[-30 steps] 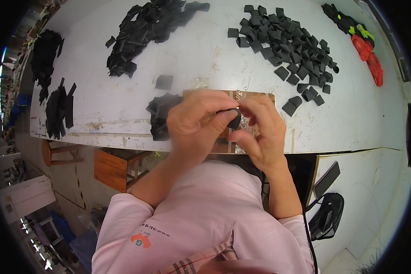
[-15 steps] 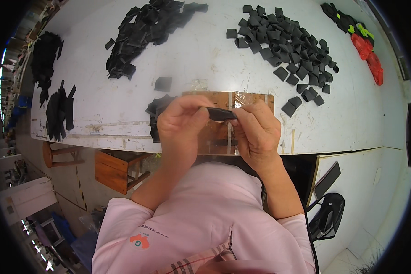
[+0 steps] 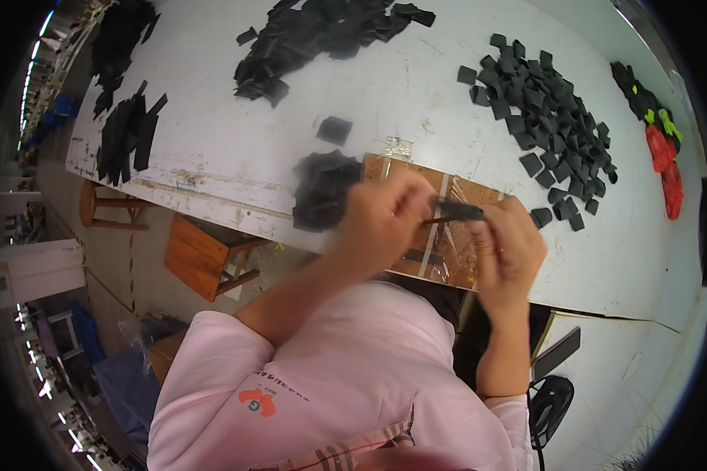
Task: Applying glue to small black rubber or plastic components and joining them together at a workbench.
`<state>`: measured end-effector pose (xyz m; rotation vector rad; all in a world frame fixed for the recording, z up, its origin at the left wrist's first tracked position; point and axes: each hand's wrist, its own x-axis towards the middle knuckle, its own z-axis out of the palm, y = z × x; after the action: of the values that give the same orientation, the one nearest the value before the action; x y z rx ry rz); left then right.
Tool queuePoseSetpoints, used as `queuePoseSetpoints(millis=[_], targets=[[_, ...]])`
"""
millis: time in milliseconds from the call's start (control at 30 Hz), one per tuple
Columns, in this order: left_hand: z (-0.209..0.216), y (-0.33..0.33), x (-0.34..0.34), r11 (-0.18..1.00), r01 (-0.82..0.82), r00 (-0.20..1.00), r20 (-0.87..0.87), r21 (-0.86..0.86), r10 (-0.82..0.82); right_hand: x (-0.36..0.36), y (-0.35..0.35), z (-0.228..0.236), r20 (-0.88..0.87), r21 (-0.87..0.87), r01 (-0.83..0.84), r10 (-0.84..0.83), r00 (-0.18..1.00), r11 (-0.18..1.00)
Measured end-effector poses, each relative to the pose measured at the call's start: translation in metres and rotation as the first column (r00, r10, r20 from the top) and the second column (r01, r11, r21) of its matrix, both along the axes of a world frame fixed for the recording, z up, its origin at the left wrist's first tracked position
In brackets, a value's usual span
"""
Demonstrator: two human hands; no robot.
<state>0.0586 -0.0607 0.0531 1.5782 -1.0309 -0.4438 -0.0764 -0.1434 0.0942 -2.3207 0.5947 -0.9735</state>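
Above a brown board (image 3: 381, 166) at the table's front edge, a small folded black fabric piece (image 3: 459, 209) is stretched between my hands. My right hand (image 3: 512, 250) pinches its right end between thumb and fingers. My left hand (image 3: 385, 224), smeared by motion, has its fingers closed at the left end. Just left of the board lies a stack of flat black fabric pieces (image 3: 322, 192), partly behind my left hand. One single black piece (image 3: 335, 129) lies beyond that stack.
Folded black pieces form a large pile (image 3: 558, 118) at the right. Another black heap (image 3: 314, 43) spreads across the back, with black strips (image 3: 126, 141) at the left. Red bags (image 3: 664, 161) lie far right. A wooden stool (image 3: 200, 255) stands below the table's left front edge.
The view has turned, so the table sits tilted in the picture. The black piece stays between my hands, and my left hand is now blurred by motion.
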Motion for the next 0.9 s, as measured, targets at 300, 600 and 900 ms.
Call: queuePoseSetpoints(millis=[300, 600, 900], targets=[[-0.098, -0.016, 0.148, 0.698, -0.442, 0.849, 0.513, 0.564, 0.122, -0.015, 0.000, -0.019, 0.093, 0.768, 0.103, -0.269, 0.959, 0.632], [-0.012, 0.013, 0.062, 0.810, 0.571, 0.023, -0.983, -0.135, -0.180, -0.008, 0.052, -0.012, 0.021, 0.321, 0.001, -0.008, 1.000, 0.947], [0.023, 0.028, -0.012, 0.900, 0.434, 0.506, -0.835, 0.031, -0.215, -0.036, 0.036, -0.010, 0.218, 0.919, -0.183, -0.064, 0.974, 0.349]])
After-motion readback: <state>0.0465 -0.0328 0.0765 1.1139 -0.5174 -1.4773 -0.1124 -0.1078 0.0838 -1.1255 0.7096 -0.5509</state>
